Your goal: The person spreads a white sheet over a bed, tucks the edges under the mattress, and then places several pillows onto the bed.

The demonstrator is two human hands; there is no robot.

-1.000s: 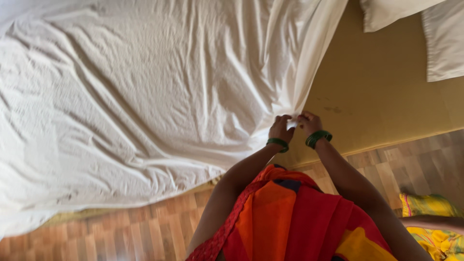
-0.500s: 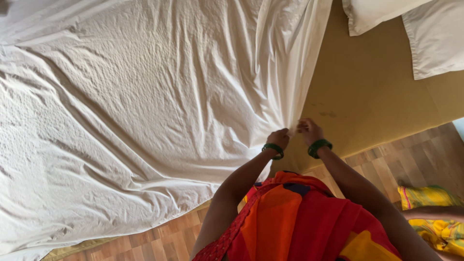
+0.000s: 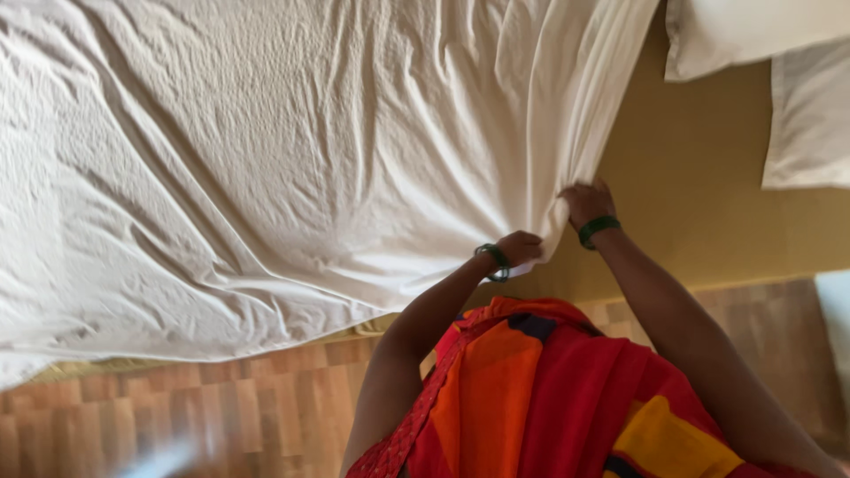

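Observation:
A wrinkled white bed sheet [image 3: 292,150] covers most of a tan mattress [image 3: 699,230]. My left hand [image 3: 520,248], with a green bangle at the wrist, grips the sheet's gathered corner near the mattress edge. Just to its right, my right hand [image 3: 586,202], also with a green bangle, pinches the same bunched edge of the sheet. Folds of cloth radiate out from both hands. My red and orange garment [image 3: 549,398] fills the lower middle of the view.
Two white pillows [image 3: 779,80] lie on the bare mattress at the upper right. A wooden floor [image 3: 177,407] runs along the bed's near side. A pale blurred shape sits at the bottom left.
Both hands have kept their hold on the sheet corner. The right hand has shifted slightly up and apart from the left, and the view has tilted so the pillows show more.

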